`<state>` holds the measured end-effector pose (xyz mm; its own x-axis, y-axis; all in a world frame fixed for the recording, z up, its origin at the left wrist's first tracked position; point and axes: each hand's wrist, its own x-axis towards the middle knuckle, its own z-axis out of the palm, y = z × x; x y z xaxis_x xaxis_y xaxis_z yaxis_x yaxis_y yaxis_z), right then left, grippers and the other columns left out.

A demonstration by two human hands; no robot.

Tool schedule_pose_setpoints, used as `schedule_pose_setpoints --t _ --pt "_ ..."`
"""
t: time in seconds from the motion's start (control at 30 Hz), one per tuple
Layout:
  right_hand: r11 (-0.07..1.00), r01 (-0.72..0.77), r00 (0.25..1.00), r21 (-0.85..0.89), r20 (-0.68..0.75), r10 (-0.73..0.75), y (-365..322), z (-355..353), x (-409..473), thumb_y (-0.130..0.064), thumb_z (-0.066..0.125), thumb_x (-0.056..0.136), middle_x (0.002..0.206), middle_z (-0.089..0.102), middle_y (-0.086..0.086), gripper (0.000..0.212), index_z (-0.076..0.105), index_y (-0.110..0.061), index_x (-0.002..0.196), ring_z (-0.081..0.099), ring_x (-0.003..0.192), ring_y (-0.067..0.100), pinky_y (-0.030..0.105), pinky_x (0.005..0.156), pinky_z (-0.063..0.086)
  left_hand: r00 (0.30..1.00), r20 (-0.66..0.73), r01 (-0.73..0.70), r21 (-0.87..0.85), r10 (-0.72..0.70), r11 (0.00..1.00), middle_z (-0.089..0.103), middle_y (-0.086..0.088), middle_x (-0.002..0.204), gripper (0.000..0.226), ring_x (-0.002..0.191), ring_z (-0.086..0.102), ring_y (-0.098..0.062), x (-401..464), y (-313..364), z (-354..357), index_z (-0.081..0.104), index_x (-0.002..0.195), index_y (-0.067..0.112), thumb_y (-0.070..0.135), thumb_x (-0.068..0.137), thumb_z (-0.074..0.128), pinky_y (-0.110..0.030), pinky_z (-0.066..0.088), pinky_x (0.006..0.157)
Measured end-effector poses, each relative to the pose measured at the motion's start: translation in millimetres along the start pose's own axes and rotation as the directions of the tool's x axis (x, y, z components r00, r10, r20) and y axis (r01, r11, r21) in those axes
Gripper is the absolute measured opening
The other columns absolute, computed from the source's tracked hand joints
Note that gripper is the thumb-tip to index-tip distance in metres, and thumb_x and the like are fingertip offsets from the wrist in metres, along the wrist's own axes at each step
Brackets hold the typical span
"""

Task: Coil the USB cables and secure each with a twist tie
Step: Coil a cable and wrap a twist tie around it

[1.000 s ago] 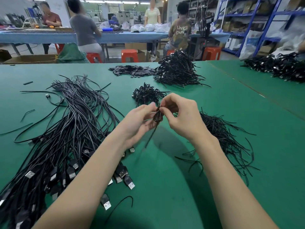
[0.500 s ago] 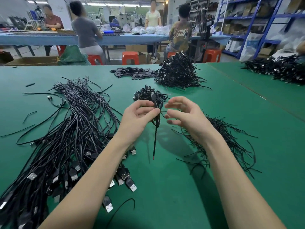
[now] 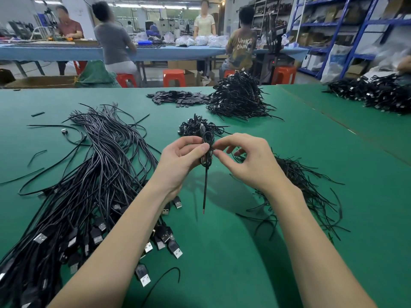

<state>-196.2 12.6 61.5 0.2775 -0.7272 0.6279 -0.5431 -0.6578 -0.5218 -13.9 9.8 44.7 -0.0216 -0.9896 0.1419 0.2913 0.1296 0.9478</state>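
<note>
Above the middle of the green table [image 3: 244, 252], the left hand [image 3: 178, 162] grips a coiled USB cable [image 3: 206, 150] upright, thumb pressed across the front of the coil and fingers curled behind it. One free end of the cable hangs straight down from the coil, its tip clear of the table. The right hand [image 3: 251, 161] meets the coil from the other side, thumb and forefinger pinched together at its waist, seemingly on a twist tie, though the tie itself is too thin and dark to make out. Just beyond the hands lies a small heap of coiled cables [image 3: 195, 127], and farther back a larger heap [image 3: 238, 101]. To the left spreads a bundle of loose USB cables [image 3: 89, 174], plugs toward the person. To the right, beside the right forearm, lies a scatter of twist ties [image 3: 307, 185].
</note>
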Motion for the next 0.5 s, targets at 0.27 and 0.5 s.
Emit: schedule_pose_setpoints --t 0.27,0.5 --pt "0.088 -0.763 0.553 0.64 0.577 0.601 -8.8 6.9 9.0 -0.009 0.062 0.094 0.061 0.06 -0.005 0.018 0.065 -0.011 0.076 0.049 0.048 0.003 0.011 0.038 0.037 0.967 0.047 -0.255 0.267 0.251 0.929 0.076 0.004 0.086 0.02 0.084 0.07 -0.007 -3.5 -5.5 -0.9 0.068 0.098 0.019 0.011 0.084 0.079 -0.015 0.051 0.079" --pt "0.979 -0.19 0.971 -0.077 0.131 0.199 0.2 -0.1 2.2 -0.014 0.067 0.086 0.101 0.069 -0.019 0.027 0.066 -0.034 0.103 0.064 0.066 0.006 0.026 0.069 0.054 0.998 -0.046 -0.037 0.165 0.045 0.986 0.077 -0.001 0.086 0.018 0.074 0.069 -0.007 0.1 -13.4 -10.4 0.069 0.099 0.018 0.016 0.084 0.079 -0.018 0.052 0.073"
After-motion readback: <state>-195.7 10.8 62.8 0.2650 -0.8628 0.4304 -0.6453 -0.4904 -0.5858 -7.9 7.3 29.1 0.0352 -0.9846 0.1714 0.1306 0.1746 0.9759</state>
